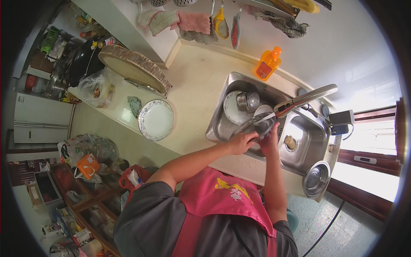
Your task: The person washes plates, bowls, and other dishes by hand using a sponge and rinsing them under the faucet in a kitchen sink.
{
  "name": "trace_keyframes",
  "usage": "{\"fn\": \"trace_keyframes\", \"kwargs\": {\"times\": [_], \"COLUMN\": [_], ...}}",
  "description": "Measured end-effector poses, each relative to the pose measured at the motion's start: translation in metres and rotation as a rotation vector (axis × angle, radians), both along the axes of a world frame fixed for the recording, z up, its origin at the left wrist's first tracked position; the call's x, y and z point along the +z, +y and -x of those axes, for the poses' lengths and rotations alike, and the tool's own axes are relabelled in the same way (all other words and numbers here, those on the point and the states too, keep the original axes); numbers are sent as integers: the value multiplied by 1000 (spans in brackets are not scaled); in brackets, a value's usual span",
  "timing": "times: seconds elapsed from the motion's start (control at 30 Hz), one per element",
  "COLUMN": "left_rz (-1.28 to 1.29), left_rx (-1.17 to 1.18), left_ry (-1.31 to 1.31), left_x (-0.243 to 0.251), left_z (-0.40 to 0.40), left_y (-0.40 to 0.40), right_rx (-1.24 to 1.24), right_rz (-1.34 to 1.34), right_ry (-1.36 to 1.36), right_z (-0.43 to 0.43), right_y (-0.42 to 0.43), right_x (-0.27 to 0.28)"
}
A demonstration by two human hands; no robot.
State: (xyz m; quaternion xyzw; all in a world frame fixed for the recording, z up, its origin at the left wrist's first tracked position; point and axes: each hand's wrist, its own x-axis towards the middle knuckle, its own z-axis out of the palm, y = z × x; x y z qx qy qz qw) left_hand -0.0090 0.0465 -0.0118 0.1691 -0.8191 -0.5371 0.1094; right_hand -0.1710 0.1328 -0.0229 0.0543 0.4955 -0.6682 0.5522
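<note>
Over the larger basin of a stainless steel double sink (221,128), my left hand (242,143) and my right hand (270,139) grip a shiny round metal dish or lid (247,126) from its near side. Water runs onto it from a pull-out faucet (289,106). Behind it in the basin lie a white patterned plate (231,107), small metal cups (252,101) and a small bowl (264,110). The metal piece's exact shape is blurred, and parts of my fingers are hidden by it.
An orange pump bottle (267,66) stands behind the sink. Left are a large patterned plate (156,120), a green cloth (135,106) and a thick round chopping board (135,69) in a rack. A metal bowl (316,180) sits at the right counter corner. Cloths (194,22) hang above.
</note>
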Motion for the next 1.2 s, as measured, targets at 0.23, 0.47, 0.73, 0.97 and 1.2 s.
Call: {"fn": "trace_keyframes", "kwargs": {"times": [0.23, 0.47, 0.73, 0.97, 1.2], "left_rz": [203, -1004, -672, -649, -974], "left_rx": [51, 572, 524, 376, 1354], "left_ry": [26, -108, -150, -48, 65], "left_x": [-72, -87, -12, 37, -33], "left_z": [-64, -35, -32, -75, -249], "left_y": [-28, -42, -54, -43, -50], "right_rx": [117, -122, 85, 246, 458], "right_rz": [-163, -1, -274, -272, -51], "right_ry": [284, 146, 157, -183, -701], "right_z": [39, 0, -19, -1, 10], "right_y": [55, 69, 55, 80, 112], "right_x": [-13, -74, -102, -85, -95]}}
